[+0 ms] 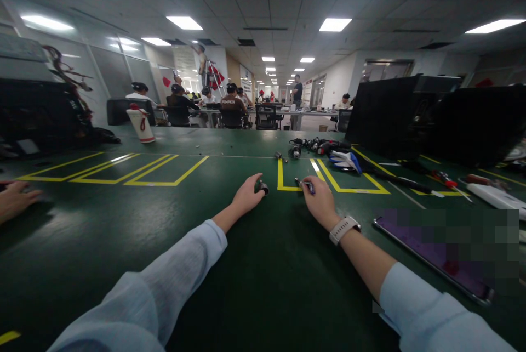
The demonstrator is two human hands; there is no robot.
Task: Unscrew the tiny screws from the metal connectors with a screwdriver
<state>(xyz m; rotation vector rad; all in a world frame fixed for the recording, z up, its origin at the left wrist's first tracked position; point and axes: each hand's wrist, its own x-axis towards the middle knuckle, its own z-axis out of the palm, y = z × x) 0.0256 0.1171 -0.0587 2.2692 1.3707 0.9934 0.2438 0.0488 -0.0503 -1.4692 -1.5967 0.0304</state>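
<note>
My left hand (246, 194) is closed, thumb and fingers around a small dark round part (264, 188) just above or on the green table (267, 264); which of the two I cannot tell. To its right, my right hand (319, 201), with a watch (344, 230) on the wrist, pinches a short dark stick-like piece (307, 185) with a bluish-purple side. Its tip points left toward the other hand, and the two hands are apart. Beyond them a small metallic cylinder (278, 155) lies near the yellow tape. The fingers partly hide both held pieces.
A phone-like slab (431, 259) lies by my right forearm. Blue-white gloves (345, 161), dark cylindrical parts (296, 151) and a red screwdriver (447, 181) lie farther right. A cup (141, 123) stands back left. Another person's hand (16, 201) rests at the left edge.
</note>
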